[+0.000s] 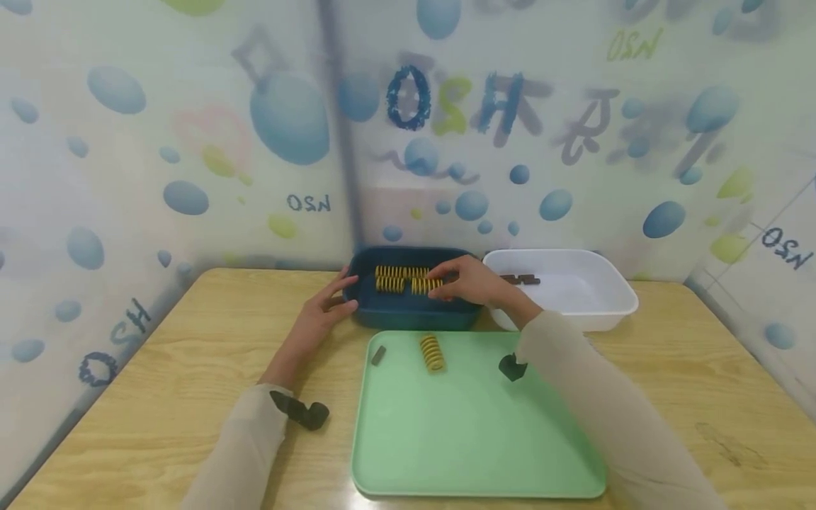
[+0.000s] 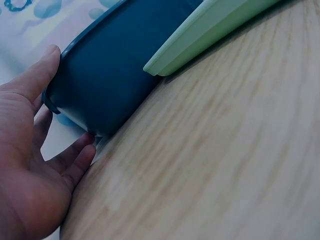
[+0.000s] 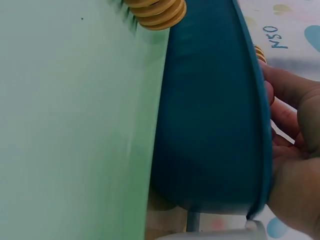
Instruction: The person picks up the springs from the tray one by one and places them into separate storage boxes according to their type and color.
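Observation:
My left hand [image 1: 321,312] rests against the left end of the dark blue tub [image 1: 414,320], its fingers touching the outer wall and rim [image 2: 82,35]. Inside the tub, yellow coil springs [image 1: 390,285] lie in two rows. Over the tub's right side, my right hand [image 1: 468,280] pinches a yellow spring [image 1: 421,286] at the right of the front row between thumb and fingers. In the right wrist view the tub wall hides most of that spring [image 3: 260,54]. A larger yellow spring [image 1: 432,353] lies on the green tray [image 1: 472,432].
A small dark grey piece [image 1: 379,355] lies at the tray's upper left. To the right of the blue tub stands a white tub [image 1: 593,301] with several dark brown pieces [image 1: 528,280]. Both tubs stand at the back of the wooden table [image 1: 255,319], near the patterned wall.

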A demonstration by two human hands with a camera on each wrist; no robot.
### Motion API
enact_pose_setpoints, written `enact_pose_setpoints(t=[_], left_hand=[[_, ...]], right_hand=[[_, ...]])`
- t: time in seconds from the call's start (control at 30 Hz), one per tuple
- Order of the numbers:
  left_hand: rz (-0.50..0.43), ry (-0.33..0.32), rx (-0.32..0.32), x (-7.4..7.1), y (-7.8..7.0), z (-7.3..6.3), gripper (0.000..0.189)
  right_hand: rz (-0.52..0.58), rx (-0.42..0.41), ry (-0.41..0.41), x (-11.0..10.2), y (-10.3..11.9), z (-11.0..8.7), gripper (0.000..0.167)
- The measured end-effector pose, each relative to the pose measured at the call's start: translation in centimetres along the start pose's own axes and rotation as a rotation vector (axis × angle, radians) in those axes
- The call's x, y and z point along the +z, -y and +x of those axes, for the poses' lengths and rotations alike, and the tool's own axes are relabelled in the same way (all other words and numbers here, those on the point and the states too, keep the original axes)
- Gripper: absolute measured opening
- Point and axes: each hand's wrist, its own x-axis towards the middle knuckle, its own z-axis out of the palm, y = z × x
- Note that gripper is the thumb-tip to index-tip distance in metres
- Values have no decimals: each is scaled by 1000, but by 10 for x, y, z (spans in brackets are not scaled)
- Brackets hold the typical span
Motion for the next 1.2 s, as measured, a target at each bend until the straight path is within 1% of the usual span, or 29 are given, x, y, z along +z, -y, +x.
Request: enact_pose_setpoints(t=[0.17,0.37,0.5,0.67,0.8,0.97,1.2], left_hand=[[-11,-4,-6,2,-1,-1,50],[-22,-2,3,1,1,-1,51],[-9,-4,8,1,0,-1,51],[-9,-3,21,1,0,0,51],[-16,5,22,1,0,0,50],[-4,-3,17,2,-1,0,51],[-8,-9,3,1,0,0,50]], right_hand=[[-1,19,5,4,2,6,41],[-23,89,2,9,0,17,40],[-41,120,-3,11,-3,24,38],[-79,129,-5,12,-6,29,38],[-103,137,-13,13,-5,32,36],[-138,139,-16,14,-6,34,35],[-140,148,-9,17,-9,38,35]])
